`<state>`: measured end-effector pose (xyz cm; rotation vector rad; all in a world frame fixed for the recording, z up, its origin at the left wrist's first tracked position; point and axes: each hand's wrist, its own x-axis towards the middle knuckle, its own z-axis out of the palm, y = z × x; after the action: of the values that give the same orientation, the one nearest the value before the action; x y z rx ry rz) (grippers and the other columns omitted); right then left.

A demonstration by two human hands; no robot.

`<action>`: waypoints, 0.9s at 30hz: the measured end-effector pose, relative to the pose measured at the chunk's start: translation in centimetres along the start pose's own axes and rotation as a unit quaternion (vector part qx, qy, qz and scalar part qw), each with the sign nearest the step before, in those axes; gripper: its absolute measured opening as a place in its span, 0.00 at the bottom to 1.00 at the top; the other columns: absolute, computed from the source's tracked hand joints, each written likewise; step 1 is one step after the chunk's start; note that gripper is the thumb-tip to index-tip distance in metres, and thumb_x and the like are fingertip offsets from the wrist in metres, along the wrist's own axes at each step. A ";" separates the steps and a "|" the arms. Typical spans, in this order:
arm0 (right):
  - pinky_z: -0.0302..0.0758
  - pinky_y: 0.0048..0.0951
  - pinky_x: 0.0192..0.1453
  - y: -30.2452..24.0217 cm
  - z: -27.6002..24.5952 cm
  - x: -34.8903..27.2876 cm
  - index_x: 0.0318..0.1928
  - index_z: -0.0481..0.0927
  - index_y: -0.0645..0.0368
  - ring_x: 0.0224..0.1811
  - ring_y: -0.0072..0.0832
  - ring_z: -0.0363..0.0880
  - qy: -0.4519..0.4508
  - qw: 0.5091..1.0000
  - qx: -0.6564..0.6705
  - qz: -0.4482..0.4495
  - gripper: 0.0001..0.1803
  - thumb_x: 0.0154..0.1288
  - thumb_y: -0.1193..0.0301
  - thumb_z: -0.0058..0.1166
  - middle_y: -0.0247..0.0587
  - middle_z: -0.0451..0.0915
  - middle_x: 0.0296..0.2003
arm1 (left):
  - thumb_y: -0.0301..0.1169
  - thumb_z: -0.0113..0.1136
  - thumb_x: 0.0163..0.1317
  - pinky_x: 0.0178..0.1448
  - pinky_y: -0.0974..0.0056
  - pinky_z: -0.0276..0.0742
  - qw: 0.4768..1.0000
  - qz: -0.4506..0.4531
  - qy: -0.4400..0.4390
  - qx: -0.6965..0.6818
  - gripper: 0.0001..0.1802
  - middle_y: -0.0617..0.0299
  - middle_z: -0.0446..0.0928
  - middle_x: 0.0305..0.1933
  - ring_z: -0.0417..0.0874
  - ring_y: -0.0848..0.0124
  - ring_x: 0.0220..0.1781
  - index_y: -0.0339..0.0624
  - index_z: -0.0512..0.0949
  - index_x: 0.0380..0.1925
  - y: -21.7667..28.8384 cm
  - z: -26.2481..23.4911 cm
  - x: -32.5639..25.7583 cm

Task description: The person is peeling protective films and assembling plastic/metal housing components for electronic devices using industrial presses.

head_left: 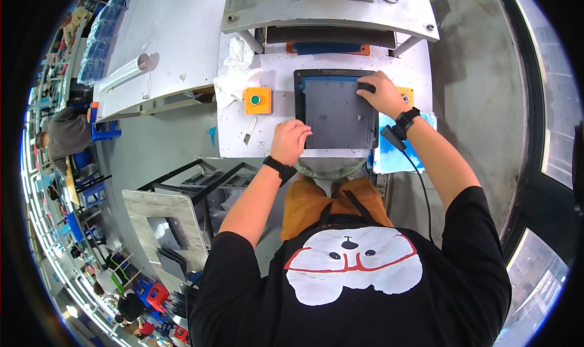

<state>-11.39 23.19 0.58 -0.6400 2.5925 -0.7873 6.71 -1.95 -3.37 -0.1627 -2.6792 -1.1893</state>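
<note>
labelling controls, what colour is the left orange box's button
The button is green, clearest in head view.

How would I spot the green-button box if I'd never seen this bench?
On the white bench, in front of the metal stand, find the dark panel. Left of it, beside a crumpled white cloth, sits a square orange box. Its green button sets it apart from the orange box right of the panel, partly hidden by the right hand.

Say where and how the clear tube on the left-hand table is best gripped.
Probably around the middle of the clear tube, from above: it lies on its side, its long round body uncovered on the white table.
</note>
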 end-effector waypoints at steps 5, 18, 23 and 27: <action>0.72 0.41 0.60 -0.5 1.9 1.3 0.51 0.82 0.56 0.53 0.47 0.73 0.062 0.996 -0.069 0.019 0.18 0.60 0.67 0.62 0.50 0.76 0.47 | 0.27 0.67 0.53 0.47 0.57 0.71 1.000 -0.010 0.004 0.003 0.04 0.61 0.79 0.35 0.79 0.59 0.39 0.42 0.83 0.30 -1.8 0.4 0.8; 0.71 0.41 0.61 -0.3 2.3 -2.3 0.48 0.80 0.59 0.55 0.48 0.72 0.121 0.990 -0.057 -0.032 0.17 0.58 0.71 0.60 0.48 0.77 0.47 | 0.29 0.67 0.53 0.48 0.57 0.69 0.999 -0.024 -0.015 -0.015 0.04 0.62 0.78 0.35 0.78 0.59 0.40 0.43 0.84 0.30 -2.9 0.7 1.1; 0.72 0.39 0.58 0.4 1.3 -6.5 0.47 0.81 0.59 0.50 0.45 0.75 0.063 0.997 -0.050 0.004 0.16 0.57 0.70 0.61 0.46 0.77 0.43 | 0.28 0.66 0.54 0.49 0.56 0.71 0.999 -0.009 -0.033 0.012 0.06 0.58 0.80 0.36 0.79 0.56 0.41 0.40 0.84 0.32 -2.4 0.0 1.7; 0.74 0.38 0.55 0.8 1.3 -7.5 0.43 0.82 0.60 0.47 0.44 0.76 0.021 1.000 -0.020 -0.009 0.14 0.56 0.70 0.63 0.46 0.77 0.39 | 0.29 0.67 0.53 0.48 0.56 0.70 0.999 -0.005 -0.035 -0.001 0.05 0.61 0.80 0.35 0.78 0.58 0.39 0.42 0.84 0.30 -3.2 0.5 1.9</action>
<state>-4.80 27.03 0.58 -0.6673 2.6512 -0.7643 4.20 -3.69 -5.57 -0.1947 -2.7414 -1.2108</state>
